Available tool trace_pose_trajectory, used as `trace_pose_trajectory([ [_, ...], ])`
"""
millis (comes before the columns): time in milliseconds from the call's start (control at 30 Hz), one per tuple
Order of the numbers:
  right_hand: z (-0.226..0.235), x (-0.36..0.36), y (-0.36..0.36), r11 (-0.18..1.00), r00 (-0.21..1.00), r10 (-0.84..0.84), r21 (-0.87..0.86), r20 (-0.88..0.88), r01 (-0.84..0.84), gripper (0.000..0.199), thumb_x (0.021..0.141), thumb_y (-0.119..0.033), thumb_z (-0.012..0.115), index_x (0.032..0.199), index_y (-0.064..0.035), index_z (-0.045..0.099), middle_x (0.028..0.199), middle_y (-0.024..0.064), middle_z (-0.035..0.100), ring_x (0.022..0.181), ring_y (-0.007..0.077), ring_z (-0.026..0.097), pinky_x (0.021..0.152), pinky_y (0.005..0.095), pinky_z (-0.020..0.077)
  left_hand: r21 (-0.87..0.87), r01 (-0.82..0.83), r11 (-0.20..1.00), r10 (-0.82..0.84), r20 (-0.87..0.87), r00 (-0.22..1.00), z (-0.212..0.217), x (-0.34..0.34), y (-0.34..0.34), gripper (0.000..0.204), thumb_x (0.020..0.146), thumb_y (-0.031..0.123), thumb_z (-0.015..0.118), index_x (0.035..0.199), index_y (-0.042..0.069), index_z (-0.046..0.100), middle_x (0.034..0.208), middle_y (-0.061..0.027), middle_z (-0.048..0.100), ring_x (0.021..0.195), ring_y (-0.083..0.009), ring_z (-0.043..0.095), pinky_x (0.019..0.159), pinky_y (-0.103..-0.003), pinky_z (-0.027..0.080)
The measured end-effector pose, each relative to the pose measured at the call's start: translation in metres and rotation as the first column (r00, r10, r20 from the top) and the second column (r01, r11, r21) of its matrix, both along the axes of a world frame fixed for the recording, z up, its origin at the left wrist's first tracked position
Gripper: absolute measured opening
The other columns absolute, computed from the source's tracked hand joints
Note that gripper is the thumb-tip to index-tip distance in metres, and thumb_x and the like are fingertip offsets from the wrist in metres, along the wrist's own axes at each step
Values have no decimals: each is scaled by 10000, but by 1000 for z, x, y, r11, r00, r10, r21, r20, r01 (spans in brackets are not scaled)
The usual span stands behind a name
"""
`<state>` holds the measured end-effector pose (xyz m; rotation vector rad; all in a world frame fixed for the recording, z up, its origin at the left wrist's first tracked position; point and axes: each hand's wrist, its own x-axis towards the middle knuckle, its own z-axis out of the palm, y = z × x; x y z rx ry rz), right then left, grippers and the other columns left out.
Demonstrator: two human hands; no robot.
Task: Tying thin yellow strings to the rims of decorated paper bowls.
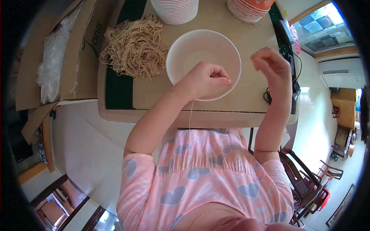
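Observation:
My left hand [210,81] is closed in a pinch over the near side of a round white tub [173,73], gripping a thin beige string [190,115]. The string's tail hangs below the wrist, past the table's front edge. To the right of the tub, above the table, my right hand [274,66] is raised with its fingers curled together; anything in them is too small to make out. The tub stands on the table with its mouth up. A tangled heap of beige strings [135,48] lies just left of it.
At the far side stand a stack of nested white tubs [175,11] and a stack of orange, white-rimmed tubs [250,9]. An open cardboard box [86,57] with clear plastic adjoins the table's [162,104] left. Black cables [266,95] lie at the right edge. Dark wooden chairs [304,181] stand right.

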<state>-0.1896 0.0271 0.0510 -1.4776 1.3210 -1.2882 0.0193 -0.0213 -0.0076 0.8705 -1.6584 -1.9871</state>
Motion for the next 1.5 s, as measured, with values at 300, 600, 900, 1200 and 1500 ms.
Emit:
trace_pose_trajectory([
  [300,-3,8,-8,957,889,289,141,-355,-255,179,826,-27,674,1003,-9,691,925,44,677,805,130,603,724,252,456,-35,-10,999,10,3,1000,2,-5,-2,146,855,118,698,876,-27,689,784,-22,665,722,-59,580,684,-237,472],
  [600,-5,11,-10,959,891,282,114,-355,-258,151,819,18,656,965,-4,688,857,43,651,764,131,572,712,259,455,-60,-19,998,18,-23,1000,-4,-9,-7,180,852,159,705,863,-19,681,782,-29,667,709,-64,580,676,-243,478],
  [900,-6,11,-13,957,893,289,122,-345,-263,132,821,5,659,943,-21,704,807,51,663,725,137,588,675,263,460,-77,43,996,-37,72,997,-4,-10,-14,151,865,70,697,992,-11,696,876,-14,687,787,-53,592,726,-221,476],
  [1200,-13,4,-17,948,865,310,60,-395,-313,84,833,-36,661,915,-20,667,772,51,638,670,151,573,619,274,442,-87,50,995,-36,152,988,1,-9,-16,154,860,70,701,987,-17,695,871,-23,684,793,-57,592,727,-222,474],
  [1500,-27,11,-13,980,912,195,35,-361,-195,72,865,-68,653,883,-5,623,749,62,604,635,132,516,595,267,432,-708,26,705,91,126,988,16,7,0,185,790,116,734,974,119,716,755,-42,519,663,-160,552,645,-302,459],
])
